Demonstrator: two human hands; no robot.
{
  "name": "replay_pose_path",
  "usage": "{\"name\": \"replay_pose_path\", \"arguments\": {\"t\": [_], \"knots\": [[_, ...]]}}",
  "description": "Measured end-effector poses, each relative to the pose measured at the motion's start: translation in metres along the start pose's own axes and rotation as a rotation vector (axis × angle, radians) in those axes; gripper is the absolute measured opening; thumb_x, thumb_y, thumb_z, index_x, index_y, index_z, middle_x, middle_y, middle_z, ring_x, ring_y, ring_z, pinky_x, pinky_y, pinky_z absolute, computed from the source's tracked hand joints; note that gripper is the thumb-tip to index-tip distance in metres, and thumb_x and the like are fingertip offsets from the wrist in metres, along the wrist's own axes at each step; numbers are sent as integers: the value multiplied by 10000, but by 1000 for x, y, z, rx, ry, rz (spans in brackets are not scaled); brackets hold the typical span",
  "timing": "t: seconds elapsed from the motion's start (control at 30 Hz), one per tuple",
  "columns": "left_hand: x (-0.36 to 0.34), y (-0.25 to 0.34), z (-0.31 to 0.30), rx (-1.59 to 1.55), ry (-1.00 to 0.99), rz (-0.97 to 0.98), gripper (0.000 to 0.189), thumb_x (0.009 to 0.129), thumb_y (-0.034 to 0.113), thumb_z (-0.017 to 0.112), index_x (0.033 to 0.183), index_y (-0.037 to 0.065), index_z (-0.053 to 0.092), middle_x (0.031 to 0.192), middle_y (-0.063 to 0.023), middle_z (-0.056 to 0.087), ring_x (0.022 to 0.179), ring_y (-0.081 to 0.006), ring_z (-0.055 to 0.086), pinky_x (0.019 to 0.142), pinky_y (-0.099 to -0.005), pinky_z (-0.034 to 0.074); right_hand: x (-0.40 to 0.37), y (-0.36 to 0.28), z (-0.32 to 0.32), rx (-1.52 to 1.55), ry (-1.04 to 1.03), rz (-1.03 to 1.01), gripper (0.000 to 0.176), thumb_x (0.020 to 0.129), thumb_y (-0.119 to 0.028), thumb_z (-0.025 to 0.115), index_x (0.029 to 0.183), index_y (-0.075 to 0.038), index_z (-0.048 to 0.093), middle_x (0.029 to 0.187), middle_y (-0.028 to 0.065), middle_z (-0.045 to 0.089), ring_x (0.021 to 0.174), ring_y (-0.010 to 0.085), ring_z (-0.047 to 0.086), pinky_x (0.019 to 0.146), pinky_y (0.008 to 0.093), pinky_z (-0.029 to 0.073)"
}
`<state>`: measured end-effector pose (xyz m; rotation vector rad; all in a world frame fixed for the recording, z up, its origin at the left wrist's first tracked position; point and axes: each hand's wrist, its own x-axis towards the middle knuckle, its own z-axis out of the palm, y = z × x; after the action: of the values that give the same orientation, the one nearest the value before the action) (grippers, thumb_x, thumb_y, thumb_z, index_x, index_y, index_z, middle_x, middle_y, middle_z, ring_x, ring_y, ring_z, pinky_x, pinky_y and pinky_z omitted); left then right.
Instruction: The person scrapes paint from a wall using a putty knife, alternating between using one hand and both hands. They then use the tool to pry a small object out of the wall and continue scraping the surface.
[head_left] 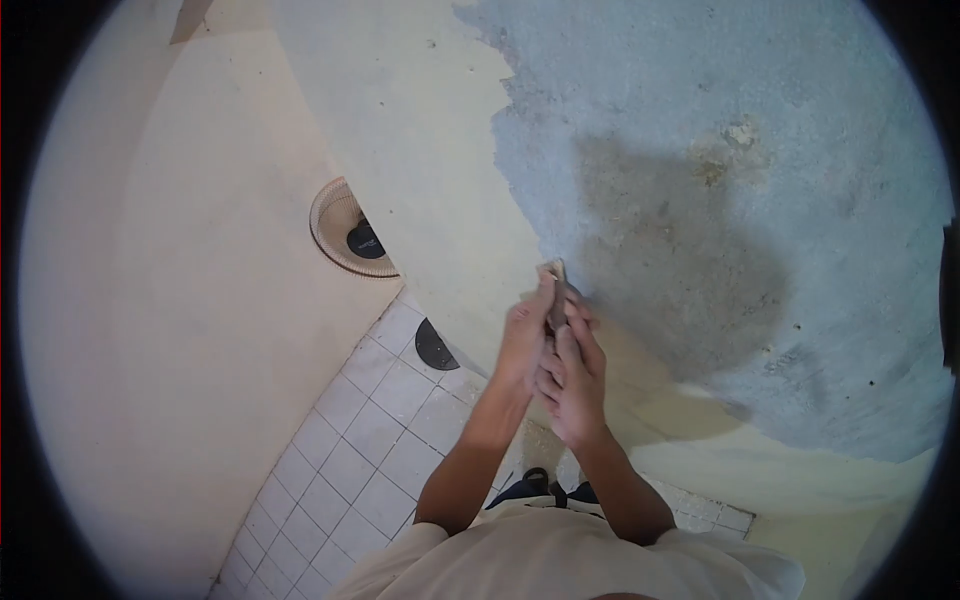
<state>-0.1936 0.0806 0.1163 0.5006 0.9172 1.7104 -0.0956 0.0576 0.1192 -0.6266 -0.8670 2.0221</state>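
Both hands are together at the wall, at the border between pale yellow paint (430, 150) and a bare bluish-grey patch (620, 80). My left hand (525, 340) is closed, its thumb lying along a narrow scraper (557, 305) that points up the wall. My right hand (575, 385) is closed around the lower part of the same scraper, close against the left. The scraper's light tip (552, 268) is right at the ragged paint edge. The fingers hide most of its handle, and its exact shape cannot be made out.
A round-caged fan (330, 235) shows behind the wall's left edge, its dark base (432, 350) on the white tiled floor (375, 430). My shadow (680, 260) falls on the bare patch. A chipped spot (740, 132) lies higher up. A plain cream wall (200, 300) stands at left.
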Motion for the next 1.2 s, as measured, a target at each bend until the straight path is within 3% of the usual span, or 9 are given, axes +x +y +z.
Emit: {"name": "replay_pose_path", "arguments": {"t": [0.2,0.33,0.47,0.57,0.6,0.73,0.87,1.0,1.2], "knots": [[-4,-12,1,21,3,-27,518,1090,528,502,933,47,609,819,-102,646,778,-221,676,694,-328,572,3,4,-7,-2,3,-22,396,1142,-240,444,1532,-176,465,674,-79,340,473,15,283,390,182,244],[2,20,-2,-9,-12,59,544,1096,541,471,934,43,618,831,-102,656,764,-210,668,691,-320,570,10,-6,12,22,-33,15,402,1139,-243,452,1533,-160,468,681,-82,342,472,8,279,391,176,241],[-10,5,8,71,90,-45,561,1092,557,471,928,40,614,832,-102,661,727,-211,658,672,-328,560,-2,1,-5,-21,-38,4,424,1138,-252,458,1548,-148,451,688,-81,349,475,7,290,391,183,237],[5,16,-2,37,5,33,588,1070,587,503,967,27,649,845,-120,699,722,-184,665,657,-322,565,12,-4,9,-23,-68,-12,422,1138,-239,451,1549,-146,447,689,-80,346,474,12,294,389,187,230],[10,20,0,-85,21,102,590,1074,576,502,947,19,646,833,-124,697,725,-192,670,664,-323,568,20,-7,18,8,-84,5,420,1139,-238,448,1548,-146,447,688,-79,343,470,14,293,383,187,230],[-4,19,2,45,55,21,572,1074,560,516,929,18,626,854,-138,689,762,-210,679,689,-332,580,6,-8,12,24,-92,21,414,1139,-232,445,1539,-124,449,687,-72,347,461,25,286,382,196,231],[3,32,3,-48,-11,109,579,1073,559,521,916,15,638,852,-129,696,775,-203,693,711,-323,588,16,-10,26,44,-128,-30,404,1144,-208,405,1531,-102,455,692,-68,340,463,21,261,390,200,219],[-7,34,8,98,82,0,600,1072,573,509,896,16,646,858,-131,700,796,-203,697,720,-335,587,5,-14,21,55,-140,-13,409,1143,-214,417,1536,-105,444,700,-65,340,463,24,250,394,206,214],[5,42,6,5,-5,109,605,1068,575,518,906,8,653,854,-135,692,794,-232,693,747,-348,584,20,-23,44,35,-170,-17,420,1148,-224,401,1548,-102,442,681,-66,330,455,23,250,383,200,215]]}}
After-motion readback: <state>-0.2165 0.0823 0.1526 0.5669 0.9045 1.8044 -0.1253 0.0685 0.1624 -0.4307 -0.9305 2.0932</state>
